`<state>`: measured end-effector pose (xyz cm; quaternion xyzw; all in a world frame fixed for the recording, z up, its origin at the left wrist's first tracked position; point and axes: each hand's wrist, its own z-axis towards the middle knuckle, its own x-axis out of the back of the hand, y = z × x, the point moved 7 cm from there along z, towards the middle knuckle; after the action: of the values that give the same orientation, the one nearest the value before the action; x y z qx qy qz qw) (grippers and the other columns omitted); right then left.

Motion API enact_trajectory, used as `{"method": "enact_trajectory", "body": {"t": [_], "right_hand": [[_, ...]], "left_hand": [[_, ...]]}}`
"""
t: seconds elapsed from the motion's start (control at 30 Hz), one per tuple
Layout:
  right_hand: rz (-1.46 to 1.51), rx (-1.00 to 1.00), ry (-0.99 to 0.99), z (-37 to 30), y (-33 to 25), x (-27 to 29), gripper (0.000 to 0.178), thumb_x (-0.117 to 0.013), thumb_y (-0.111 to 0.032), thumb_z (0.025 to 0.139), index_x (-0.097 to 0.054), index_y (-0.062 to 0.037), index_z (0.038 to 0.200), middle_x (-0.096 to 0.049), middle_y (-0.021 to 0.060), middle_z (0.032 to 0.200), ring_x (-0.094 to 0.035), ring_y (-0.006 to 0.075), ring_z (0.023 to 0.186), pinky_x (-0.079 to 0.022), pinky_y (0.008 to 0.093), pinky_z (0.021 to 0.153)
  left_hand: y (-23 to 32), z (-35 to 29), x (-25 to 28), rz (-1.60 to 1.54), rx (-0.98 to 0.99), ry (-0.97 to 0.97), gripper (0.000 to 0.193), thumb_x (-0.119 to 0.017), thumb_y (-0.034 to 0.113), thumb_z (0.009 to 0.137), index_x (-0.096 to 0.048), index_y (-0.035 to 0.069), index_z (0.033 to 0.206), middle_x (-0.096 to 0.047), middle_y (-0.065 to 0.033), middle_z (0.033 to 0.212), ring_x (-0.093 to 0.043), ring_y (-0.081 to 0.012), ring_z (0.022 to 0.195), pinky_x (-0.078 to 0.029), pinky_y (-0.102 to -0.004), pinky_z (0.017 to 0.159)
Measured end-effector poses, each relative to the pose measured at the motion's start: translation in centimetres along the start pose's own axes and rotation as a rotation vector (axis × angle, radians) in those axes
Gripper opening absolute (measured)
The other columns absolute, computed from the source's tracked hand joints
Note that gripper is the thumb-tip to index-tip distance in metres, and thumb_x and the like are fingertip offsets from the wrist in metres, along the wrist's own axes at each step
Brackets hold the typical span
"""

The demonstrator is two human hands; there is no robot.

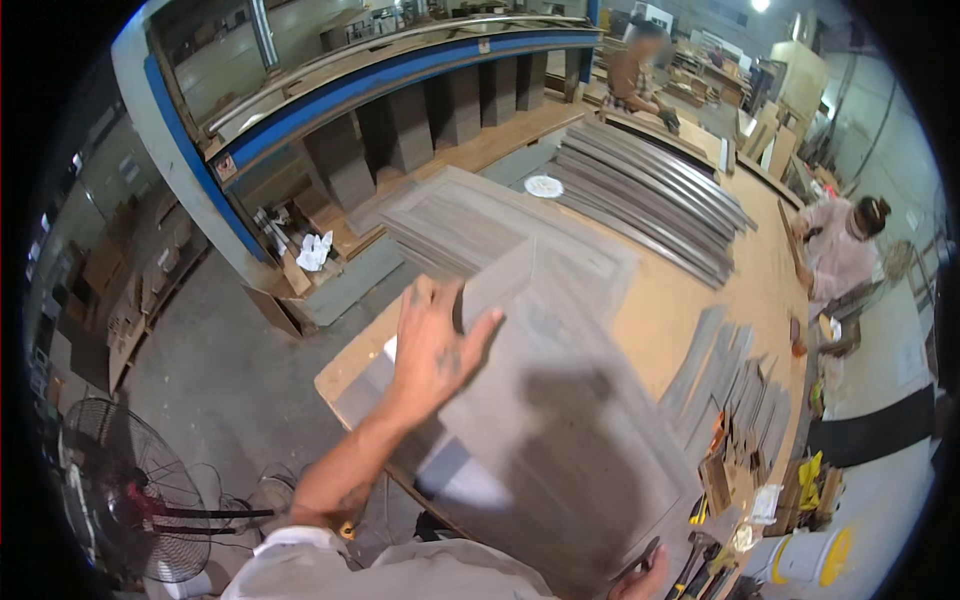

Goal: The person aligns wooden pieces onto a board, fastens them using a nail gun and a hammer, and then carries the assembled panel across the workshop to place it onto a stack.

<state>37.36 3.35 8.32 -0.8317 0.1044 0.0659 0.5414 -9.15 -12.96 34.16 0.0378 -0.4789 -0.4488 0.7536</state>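
Observation:
A grey-brown framed wooden panel point(570, 340), like a cabinet door, lies slanted before me over the worktable and is slightly blurred. At its left edge is my left hand point(436, 340), its fingers bent over the edge and its thumb stretched along the face. My right hand point(645, 578) is at the panel's near right corner, partly cut off by the picture's lower edge. Its fingers are closed around a small dark thing that I cannot make out. A stack of similar panels point(440, 200) lies beyond. My shadow falls across the panel's face.
Long grey strips point(650, 195) lie bundled on the worktable point(660, 340), with a white round disc point(544, 187) beside them. Shorter strips point(705, 370) and hand tools point(700, 560) are at the right. A blue-framed press point(400, 85) stands behind, a fan point(130, 500) at left. Two co-workers are farther off.

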Motion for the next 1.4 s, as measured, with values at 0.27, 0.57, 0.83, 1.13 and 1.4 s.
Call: {"method": "enact_trajectory", "body": {"t": [0.27,0.57,0.83,1.13,1.4], "right_hand": [[-0.172,0.296,-0.225,7.3,-10.4,-27.1,0.03,-0.062,-0.023,0.089,-0.062,0.0019,0.106,-0.058,0.0056,0.096,-0.05,0.0154,0.083,-0.04,0.0266,0.076],[-0.878,0.494,-0.237,7.7,-6.3,-41.5,0.065,-0.066,-0.031,0.087,-0.043,0.0091,0.132,-0.057,0.0246,0.122,-0.057,0.0294,0.11,-0.044,0.0395,0.093],[-0.814,0.585,-0.443,5.0,-3.3,-39.0,0.076,-0.068,-0.025,0.087,-0.029,0.0111,0.142,-0.037,0.0281,0.144,-0.051,0.03,0.123,-0.041,0.0373,0.101],[-0.744,0.656,-0.578,5.0,-1.9,-41.9,0.085,-0.074,-0.023,0.083,-0.025,0.0046,0.147,-0.044,0.0242,0.14,-0.059,0.0225,0.106,-0.048,0.03,0.087],[-0.768,0.542,-0.535,5.3,-0.9,-40.9,0.079,-0.075,-0.019,0.082,-0.031,0.0025,0.145,-0.056,0.0242,0.128,-0.059,0.0261,0.112,-0.048,0.0327,0.09]], "left_hand": [[-14.5,20.8,-4.5,-0.071,-0.004,0.094,0.053,-0.063,0.042,0.086,-0.062,-0.006,0.108,-0.059,-0.0252,0.095,-0.056,-0.04,0.093,-0.045,-0.0442,0.082],[-29.4,25.5,-13.0,-0.052,0.032,0.008,0.049,-0.055,0.038,0.088,-0.059,-0.008,0.105,-0.061,-0.0284,0.1,-0.055,-0.0445,0.103,-0.042,-0.0477,0.093],[-37.8,18.9,-14.6,-0.33,0.238,-0.184,0.058,-0.059,0.046,0.088,-0.06,-0.001,0.122,-0.064,-0.0243,0.112,-0.061,-0.0384,0.105,-0.046,-0.0408,0.092],[-37.7,17.4,-12.7,-0.305,0.243,0.02,0.049,-0.055,0.038,0.094,-0.059,-0.002,0.121,-0.065,-0.0251,0.109,-0.063,-0.0352,0.103,-0.046,-0.037,0.091],[-36.6,17.3,-11.9,-0.426,0.288,-0.087,0.049,-0.064,0.031,0.091,-0.056,-0.002,0.126,-0.065,-0.0208,0.115,-0.061,-0.0285,0.108,-0.045,-0.0349,0.093]]}}
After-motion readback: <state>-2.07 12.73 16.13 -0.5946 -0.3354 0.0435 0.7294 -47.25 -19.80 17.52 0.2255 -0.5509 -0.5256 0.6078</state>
